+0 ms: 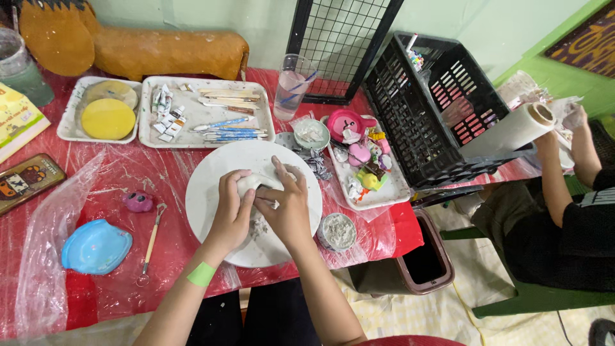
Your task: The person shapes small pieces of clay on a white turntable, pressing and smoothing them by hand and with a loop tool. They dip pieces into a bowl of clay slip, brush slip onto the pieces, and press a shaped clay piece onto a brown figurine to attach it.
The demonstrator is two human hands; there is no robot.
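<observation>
We have both hands on a lump of white clay (256,183): the left hand (232,214) wraps it from the near side with fingers curled over the top, the right hand (287,206) clenches it from the other side, thumb pressing into the surface. The lump sits just above the round white board (211,166), in the middle of the bench (128,173), so we judge the step to be hand-shaping, still rough, with no detail worked in. The next move, in our judgement, calls for even pressure from both palms and turning the lump so it does not flatten on one side; crumbs already lie on the board beneath. Outward: a small tub of white paste (337,231) just right of the board, a wooden loop tool (151,243) to its left, beside a purple figure (138,201) and a blue dish (96,247). Farther back, a tray of brushes and paint tubes (206,110). Another person's arm (556,173) works at the right, well apart.
</observation>
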